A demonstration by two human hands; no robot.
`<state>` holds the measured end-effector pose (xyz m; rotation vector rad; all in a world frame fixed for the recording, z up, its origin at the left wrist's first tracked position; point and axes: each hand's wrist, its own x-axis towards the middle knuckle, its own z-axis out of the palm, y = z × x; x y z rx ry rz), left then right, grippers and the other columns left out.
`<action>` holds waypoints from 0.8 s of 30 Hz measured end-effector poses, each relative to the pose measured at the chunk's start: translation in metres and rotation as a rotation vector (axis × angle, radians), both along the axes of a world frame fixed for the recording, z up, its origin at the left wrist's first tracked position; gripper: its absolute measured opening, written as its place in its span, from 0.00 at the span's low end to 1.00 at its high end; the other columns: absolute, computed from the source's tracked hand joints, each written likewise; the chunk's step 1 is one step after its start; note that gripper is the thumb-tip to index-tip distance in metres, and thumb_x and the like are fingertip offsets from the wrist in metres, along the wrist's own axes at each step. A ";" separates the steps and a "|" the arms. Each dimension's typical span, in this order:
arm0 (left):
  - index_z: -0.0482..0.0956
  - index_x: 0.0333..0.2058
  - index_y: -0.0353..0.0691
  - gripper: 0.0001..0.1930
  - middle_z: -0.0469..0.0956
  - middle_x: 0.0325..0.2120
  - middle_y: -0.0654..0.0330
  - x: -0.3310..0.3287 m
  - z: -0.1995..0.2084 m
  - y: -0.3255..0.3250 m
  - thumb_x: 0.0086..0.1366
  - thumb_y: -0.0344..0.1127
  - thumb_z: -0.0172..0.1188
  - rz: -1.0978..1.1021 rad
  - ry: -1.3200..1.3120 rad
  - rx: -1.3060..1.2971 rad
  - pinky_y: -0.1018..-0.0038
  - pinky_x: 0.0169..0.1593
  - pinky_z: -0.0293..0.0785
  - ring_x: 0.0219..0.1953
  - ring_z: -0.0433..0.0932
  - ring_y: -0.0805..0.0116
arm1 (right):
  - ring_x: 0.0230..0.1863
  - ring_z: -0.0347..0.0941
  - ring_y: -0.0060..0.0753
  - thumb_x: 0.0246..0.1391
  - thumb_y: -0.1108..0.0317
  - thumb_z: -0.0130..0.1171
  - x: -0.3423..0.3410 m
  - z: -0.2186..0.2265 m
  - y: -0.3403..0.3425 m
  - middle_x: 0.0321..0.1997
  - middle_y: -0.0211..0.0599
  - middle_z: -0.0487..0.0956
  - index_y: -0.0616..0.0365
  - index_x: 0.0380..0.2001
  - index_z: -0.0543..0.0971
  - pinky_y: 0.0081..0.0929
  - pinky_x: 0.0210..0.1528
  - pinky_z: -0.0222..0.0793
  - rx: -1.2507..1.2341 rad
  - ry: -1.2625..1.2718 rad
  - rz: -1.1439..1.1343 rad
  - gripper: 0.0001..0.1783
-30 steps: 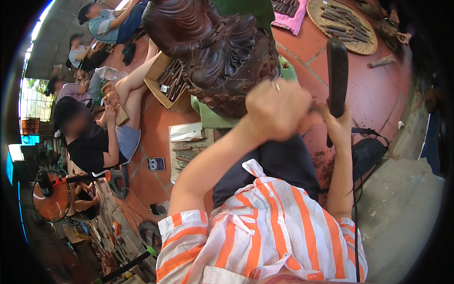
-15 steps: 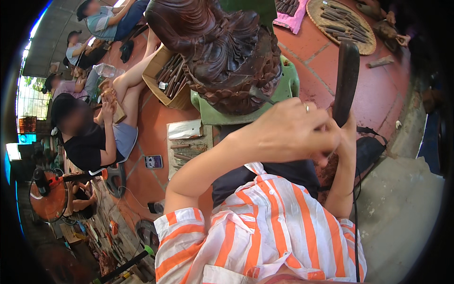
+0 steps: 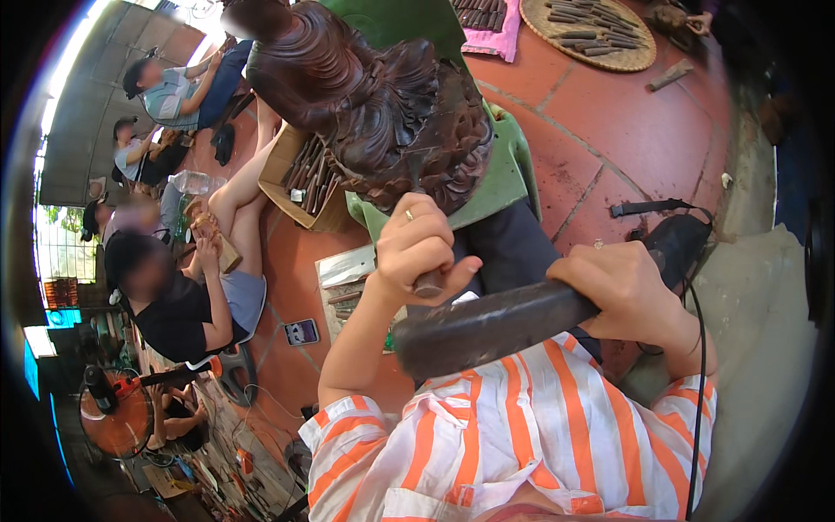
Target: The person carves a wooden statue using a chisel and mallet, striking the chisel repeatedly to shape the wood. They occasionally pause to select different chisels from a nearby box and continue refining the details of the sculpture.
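A dark brown carved wooden statue [image 3: 383, 109] of a robed seated figure on a petalled base stands in front of me. My left hand [image 3: 414, 244] is closed round a chisel [image 3: 429, 284]; the butt of its handle sticks out below my fist, and its upper end meets the lower petals of the statue's base. My fingers hide most of the tool. In my right hand [image 3: 628, 294] I grip a thick dark wooden mallet [image 3: 491, 335] by its right end. It lies nearly level above my lap, its broad end a little below the chisel's butt.
Under the statue is a green support [image 3: 513, 165]. Left of it stands a cardboard box [image 3: 300, 209] of tools, with a phone [image 3: 302, 331] on the tiled floor. A woven tray [image 3: 639, 56] of tools lies far right, a black bag [image 3: 683, 244] nearer. Another person [image 3: 187, 304] sits left, holding a carving.
My left hand has moved left from beside my right hand to the statue's base with the chisel. The mallet has swung down from upright to nearly level. The view has shifted.
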<state>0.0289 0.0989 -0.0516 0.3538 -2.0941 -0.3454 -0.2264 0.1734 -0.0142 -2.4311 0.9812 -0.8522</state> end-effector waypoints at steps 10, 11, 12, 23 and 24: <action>0.62 0.13 0.40 0.12 0.64 0.12 0.62 0.010 0.002 -0.009 0.39 0.22 0.59 -0.022 0.125 0.060 0.69 0.28 0.65 0.18 0.65 0.63 | 0.15 0.64 0.25 0.35 0.68 0.57 0.026 0.012 -0.008 0.18 0.28 0.62 0.53 0.25 0.70 0.24 0.16 0.60 -0.332 0.051 -0.035 0.10; 0.62 0.12 0.40 0.12 0.64 0.12 0.62 0.009 0.004 -0.009 0.39 0.22 0.58 -0.025 0.127 0.066 0.70 0.28 0.65 0.17 0.65 0.63 | 0.15 0.64 0.24 0.36 0.67 0.57 0.029 0.012 -0.010 0.17 0.27 0.61 0.52 0.25 0.70 0.24 0.15 0.60 -0.381 0.019 -0.045 0.09; 0.62 0.12 0.40 0.12 0.64 0.12 0.62 0.008 0.005 -0.010 0.39 0.21 0.58 -0.028 0.128 0.073 0.70 0.28 0.65 0.17 0.65 0.64 | 0.14 0.63 0.23 0.36 0.67 0.57 0.029 0.013 -0.013 0.17 0.27 0.61 0.52 0.25 0.70 0.23 0.15 0.59 -0.447 0.124 -0.101 0.09; 0.60 0.12 0.40 0.13 0.63 0.12 0.62 0.013 0.004 -0.017 0.36 0.21 0.58 -0.076 0.053 0.034 0.70 0.26 0.63 0.15 0.63 0.64 | 0.14 0.64 0.20 0.36 0.66 0.56 0.036 0.018 -0.031 0.15 0.23 0.61 0.49 0.26 0.71 0.20 0.15 0.57 -0.688 0.248 -0.185 0.09; 0.61 0.12 0.40 0.14 0.63 0.12 0.62 0.016 0.003 -0.017 0.36 0.21 0.59 -0.077 0.044 0.015 0.70 0.26 0.63 0.16 0.63 0.64 | 0.14 0.64 0.20 0.36 0.66 0.56 0.038 0.019 -0.030 0.14 0.24 0.61 0.49 0.26 0.71 0.20 0.15 0.57 -0.695 0.181 -0.143 0.09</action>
